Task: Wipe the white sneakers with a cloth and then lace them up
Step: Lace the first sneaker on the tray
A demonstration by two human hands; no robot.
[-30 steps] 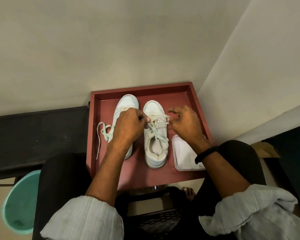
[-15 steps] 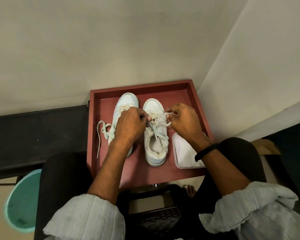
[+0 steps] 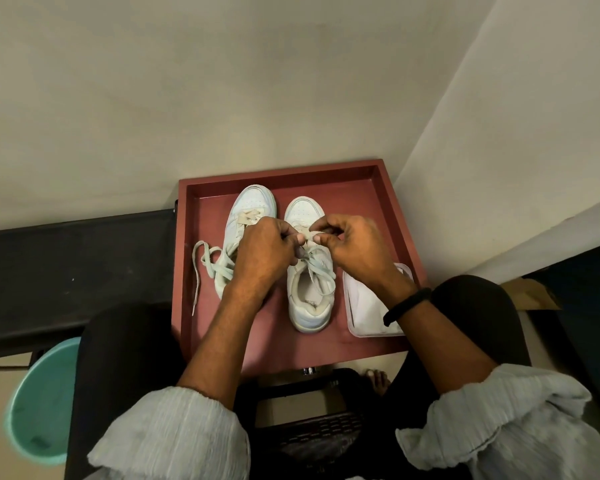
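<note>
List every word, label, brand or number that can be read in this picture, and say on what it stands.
Insole of the right sneaker: a small dark print, too blurred to read.
No other text shows on the left sneaker, the cloth or the tray.

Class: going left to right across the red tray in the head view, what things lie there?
Loose pale shoelace → half-laced white sneaker → second white sneaker → folded white cloth.
</note>
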